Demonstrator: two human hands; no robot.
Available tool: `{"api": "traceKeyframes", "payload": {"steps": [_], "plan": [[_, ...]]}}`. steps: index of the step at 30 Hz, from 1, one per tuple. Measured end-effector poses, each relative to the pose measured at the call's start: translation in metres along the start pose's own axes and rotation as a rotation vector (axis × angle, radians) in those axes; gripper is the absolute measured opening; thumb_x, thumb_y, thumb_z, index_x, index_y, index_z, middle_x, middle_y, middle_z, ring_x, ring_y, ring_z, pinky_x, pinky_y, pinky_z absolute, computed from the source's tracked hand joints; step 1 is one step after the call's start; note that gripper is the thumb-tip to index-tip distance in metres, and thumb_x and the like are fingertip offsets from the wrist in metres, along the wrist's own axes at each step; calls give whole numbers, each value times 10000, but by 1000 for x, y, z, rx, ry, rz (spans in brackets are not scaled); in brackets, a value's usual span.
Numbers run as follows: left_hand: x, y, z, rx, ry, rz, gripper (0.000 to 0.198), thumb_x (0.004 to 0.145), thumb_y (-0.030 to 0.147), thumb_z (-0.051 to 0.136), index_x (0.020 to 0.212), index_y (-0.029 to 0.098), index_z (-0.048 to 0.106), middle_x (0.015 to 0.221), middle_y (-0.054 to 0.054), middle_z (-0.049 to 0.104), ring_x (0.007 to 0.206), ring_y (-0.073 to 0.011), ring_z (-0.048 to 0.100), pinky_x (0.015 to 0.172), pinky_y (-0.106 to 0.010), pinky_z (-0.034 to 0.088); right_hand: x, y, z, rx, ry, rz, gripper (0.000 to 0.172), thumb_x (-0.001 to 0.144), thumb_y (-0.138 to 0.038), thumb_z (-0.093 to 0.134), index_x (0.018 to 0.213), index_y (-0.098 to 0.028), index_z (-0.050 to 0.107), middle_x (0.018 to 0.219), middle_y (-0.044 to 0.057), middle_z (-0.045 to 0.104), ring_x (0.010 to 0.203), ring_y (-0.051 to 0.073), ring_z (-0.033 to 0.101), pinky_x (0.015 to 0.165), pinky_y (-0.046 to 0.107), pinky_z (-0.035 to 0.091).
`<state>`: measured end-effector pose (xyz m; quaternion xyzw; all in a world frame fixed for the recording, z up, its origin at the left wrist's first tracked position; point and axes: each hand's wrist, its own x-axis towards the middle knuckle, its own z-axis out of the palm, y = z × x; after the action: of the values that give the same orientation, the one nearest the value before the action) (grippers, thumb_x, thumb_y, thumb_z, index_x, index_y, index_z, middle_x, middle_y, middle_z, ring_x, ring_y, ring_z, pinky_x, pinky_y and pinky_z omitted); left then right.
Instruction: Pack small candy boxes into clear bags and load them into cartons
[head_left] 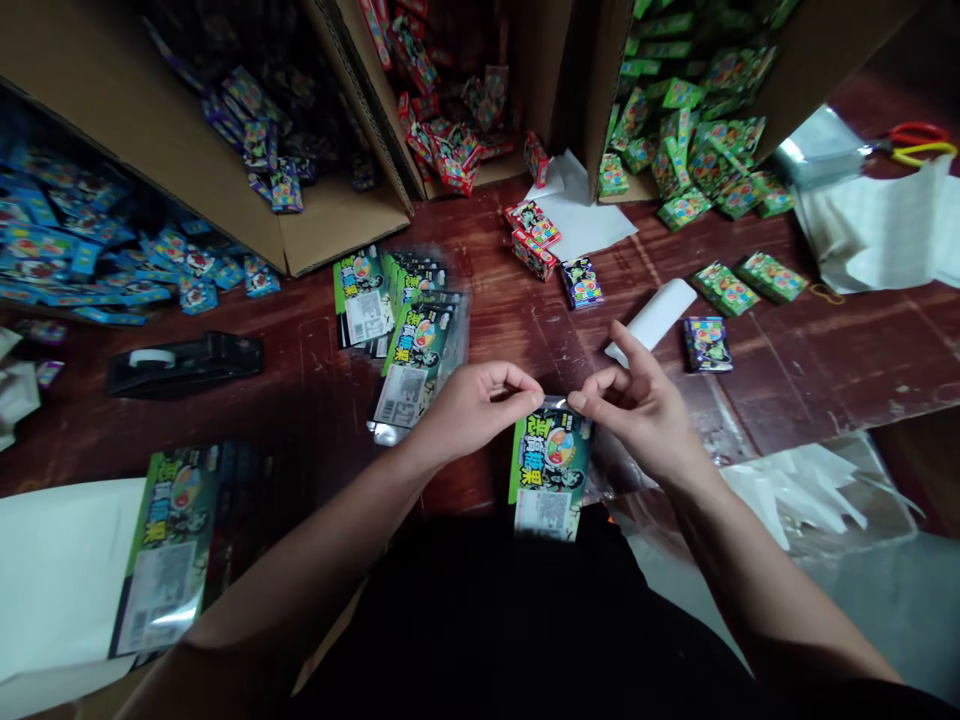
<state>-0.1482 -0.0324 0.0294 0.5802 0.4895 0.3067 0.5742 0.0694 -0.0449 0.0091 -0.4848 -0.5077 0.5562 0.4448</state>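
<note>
My left hand (471, 405) and my right hand (637, 405) both pinch the top edge of a printed plastic bag (551, 470), which hangs between them over my lap. The bag is green and black with a barcode label low on its front. My left fingers are curled on the bag's left corner; my right thumb and fingers pinch its right corner, with the index finger raised. A pile of the same bags (409, 335) lies on the dark red table (825, 360) just beyond my left hand. Small candy boxes, red (534, 238), purple (582, 283) and green (724, 288), lie past my hands.
Cardboard cartons at the back hold blue (75, 250), purple (259, 130), red (442, 130) and green (697, 120) boxes. A black tape dispenser (184, 362) lies at left. More bags (176, 545) sit near left. Scissors (919, 142) and white sheets (877, 235) lie far right.
</note>
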Motion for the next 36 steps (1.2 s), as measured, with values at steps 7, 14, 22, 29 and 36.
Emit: {"api": "traceKeyframes", "payload": {"steps": [7, 14, 22, 29, 36], "plan": [[-9, -10, 8, -126, -76, 43, 198, 772, 253, 801, 933, 182, 711, 1028, -54, 748, 918, -176, 710, 870, -354, 576, -18, 0, -25, -76, -90, -44, 791, 906, -379, 703, 1575, -327, 284, 881, -2, 701, 815, 184, 683, 789, 375, 603], [-10, -13, 15, -101, -17, 36, 156, 804, 248, 772, 924, 167, 712, 1015, -60, 753, 897, -166, 710, 847, -336, 575, -9, -33, -38, -361, -281, -206, 161, 919, -367, 692, 1038, -259, 701, 1240, 64, 649, 1192, 243, 605, 1062, 440, 477], [-17, -11, 19, -75, 22, 60, 142, 803, 251, 770, 910, 176, 717, 989, -61, 758, 873, -177, 709, 820, -340, 578, -4, -25, -17, -592, -269, -325, 277, 910, -314, 690, 1169, -256, 614, 1120, 72, 632, 1043, 233, 619, 911, 409, 537], [-29, -17, 18, -67, 56, 81, 163, 865, 267, 709, 999, 172, 709, 1013, -81, 757, 911, -215, 722, 874, -385, 588, -11, -8, -15, -691, -331, -375, 173, 968, -341, 601, 1103, -290, 696, 1074, 65, 705, 1026, 256, 684, 874, 419, 568], [-81, -11, 15, 446, 413, 68, 1182, 673, 617, 836, 1600, 239, 208, 1650, -204, 229, 1486, -463, 284, 1154, -636, 372, 24, -3, 63, -506, -145, -308, 259, 925, -468, 646, 1058, -266, 738, 1021, 44, 773, 906, 252, 730, 808, 400, 590]]}}
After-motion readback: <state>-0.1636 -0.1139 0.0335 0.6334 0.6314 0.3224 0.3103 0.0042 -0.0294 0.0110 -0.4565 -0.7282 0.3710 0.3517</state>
